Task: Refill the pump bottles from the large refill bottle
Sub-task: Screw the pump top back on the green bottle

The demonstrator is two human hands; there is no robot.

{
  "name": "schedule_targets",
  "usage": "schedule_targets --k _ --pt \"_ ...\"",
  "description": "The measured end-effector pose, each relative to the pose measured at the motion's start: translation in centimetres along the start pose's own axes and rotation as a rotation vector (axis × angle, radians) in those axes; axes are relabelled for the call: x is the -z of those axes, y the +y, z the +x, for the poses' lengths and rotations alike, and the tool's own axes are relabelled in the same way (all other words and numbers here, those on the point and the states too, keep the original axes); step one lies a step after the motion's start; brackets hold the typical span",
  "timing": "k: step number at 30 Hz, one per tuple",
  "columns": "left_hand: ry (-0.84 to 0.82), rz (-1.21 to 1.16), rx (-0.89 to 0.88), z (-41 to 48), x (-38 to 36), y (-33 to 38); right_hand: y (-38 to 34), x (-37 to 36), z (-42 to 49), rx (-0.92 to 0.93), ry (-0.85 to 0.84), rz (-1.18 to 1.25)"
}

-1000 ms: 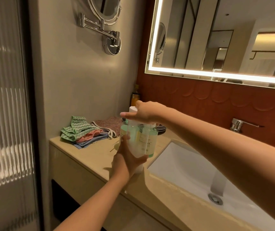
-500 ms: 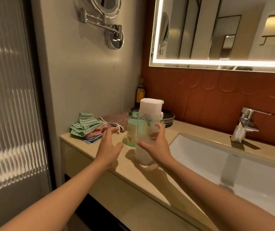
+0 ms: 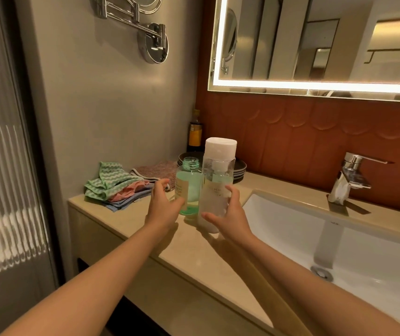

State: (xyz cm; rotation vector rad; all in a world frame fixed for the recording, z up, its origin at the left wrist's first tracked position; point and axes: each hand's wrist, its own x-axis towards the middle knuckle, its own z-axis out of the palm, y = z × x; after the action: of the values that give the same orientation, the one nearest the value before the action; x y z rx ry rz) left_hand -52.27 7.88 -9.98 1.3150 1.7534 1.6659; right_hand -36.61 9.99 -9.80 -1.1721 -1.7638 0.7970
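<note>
By the sink, right hand cups tall bottle; left hand, fingers wide, may tip green bottle (uncapped).

Beige stone counter, white sink sunk into its right half. Chrome tap at the back edge. Left rear: pile of folded cloths in green zigzag, pink and blue, with a brown cloth just behind. Back corner: dark bottle with a yellow label, upright, beside stacked dark plates. Mid-counter: uncapped green bottle and white-capped tall clear bottle, upright, side by side.
</note>
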Motion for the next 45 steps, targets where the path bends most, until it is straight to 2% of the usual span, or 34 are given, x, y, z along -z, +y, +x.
schedule_targets --k 8,14,18,20,22,24,27,31,33,35,40,45 --pt "-0.002 0.118 -0.024 1.6 0.9 -2.0 0.8 0.0 3.3 -0.057 0.013 -0.024" --pt "0.115 0.426 -0.097 2.6 1.6 -2.6 1.0 0.2 5.2 -0.124 -0.001 -0.138" --pt "-0.055 0.684 -0.034 3.6 1.0 -2.8 1.0 0.7 4.9 -0.148 -0.031 -0.163" --pt "-0.079 0.775 0.01 4.3 0.6 -2.4 0.8 1.0 3.9 -0.111 -0.013 -0.223" --pt "-0.118 0.852 0.036 4.9 0.3 -1.8 0.4 1.5 2.8 -0.046 0.111 -0.288" --pt "-0.182 0.879 0.058 5.4 0.2 -1.2 -0.1 1.7 1.9 0.095 0.223 -0.316" --pt "-0.264 0.716 0.194 6.0 0.5 -0.2 -1.4 1.4 0.9 0.273 0.146 -0.33" --pt "-0.297 0.109 0.615 5.8 3.0 1.5 -4.5 -0.2 1.9 0.334 0.083 -0.288" --pt "-0.309 -0.083 0.694 5.6 4.5 1.6 -5.7 -1.3 2.6 0.334 0.063 -0.311" --pt "-0.272 -0.211 0.689 5.4 5.6 1.4 -6.4 -2.3 3.4 0.328 0.059 -0.41" --pt "-0.149 -0.343 0.554 5.0 7.4 1.9 -8.7 -3.6 5.5 0.366 0.174 -0.603" --pt "-0.106 -0.513 0.494 4.5 8.1 2.2 -9.7 -4.6 7.8 0.159 -0.061 -0.651"
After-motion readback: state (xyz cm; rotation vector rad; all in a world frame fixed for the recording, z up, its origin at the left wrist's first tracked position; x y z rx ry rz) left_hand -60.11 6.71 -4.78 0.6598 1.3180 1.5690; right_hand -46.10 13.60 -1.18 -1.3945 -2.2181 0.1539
